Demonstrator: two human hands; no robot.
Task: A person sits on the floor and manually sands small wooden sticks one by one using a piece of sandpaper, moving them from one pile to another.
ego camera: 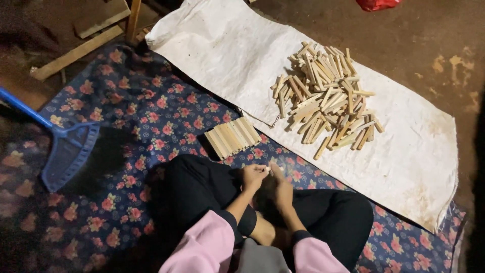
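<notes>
A small pale stick (pixel 268 170) is held between the two hands, low in the middle of the view, just above the crossed legs (pixel 323 207) in black. The left hand (pixel 252 177) is closed on the stick's left end, with the fingers curled in tight. The right hand (pixel 283 189) is bent over the stick's right end; its fingertips are pinched there, but how firmly cannot be told, because the stick is tiny and mostly hidden. The stick's long side is laid almost flat, from left to right, so one end is met by each hand. Both hands are touching it, and neither is nearer. A neat row of sticks (pixel 232 137) is set on the flowered cloth (pixel 126 106), just past the left hand and a bit away from the body. A big loose pile of sticks (pixel 326 103) is heaped on the white sack (pixel 404 167), farther off, ahead of the right hand and to its right. The pile is well apart from the hands, the row is near. A blue net (pixel 68 151) is laid far to the left. Pink sleeves (pixel 207 245) are seen at the bottom.
</notes>
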